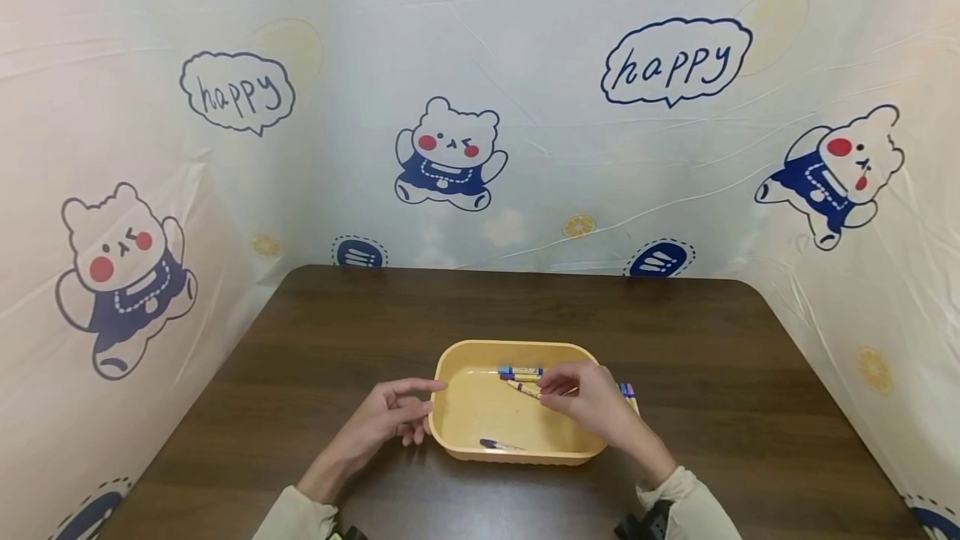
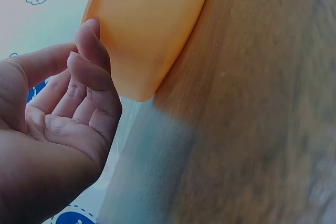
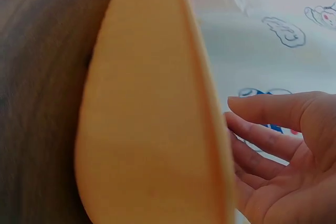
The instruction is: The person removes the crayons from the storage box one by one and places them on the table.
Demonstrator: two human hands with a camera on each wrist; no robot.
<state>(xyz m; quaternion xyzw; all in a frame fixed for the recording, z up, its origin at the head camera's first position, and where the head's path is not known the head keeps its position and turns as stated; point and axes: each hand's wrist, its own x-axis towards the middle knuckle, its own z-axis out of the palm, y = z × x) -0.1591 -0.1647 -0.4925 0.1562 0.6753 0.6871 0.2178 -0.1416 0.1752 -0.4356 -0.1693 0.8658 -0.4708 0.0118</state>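
A yellow plastic bin [image 1: 480, 419] sits on the table, its rim reached by both hands. At its left end my left hand [image 1: 393, 413] holds the rim, index finger over the edge and thumb against the outer wall. The left wrist view has the fingertips of that hand [image 2: 73, 98] at the bin's outer wall [image 2: 152, 19]. Inside the bin lie several crayons [image 1: 521, 372] with yellow wrappers. Over them hovers my right hand [image 1: 588, 398], thumb and index slightly apart beside one slanted crayon [image 1: 522, 389]. Nothing shows between those fingers in the right wrist view.
Along the bin's near inner wall lies a dark-tipped crayon [image 1: 498, 444]. More crayons [image 1: 627, 392] show by its right end, partly behind the right hand. The dark wooden table [image 1: 360, 315] is bounded by a printed curtain [image 1: 540, 173] behind and at both sides.
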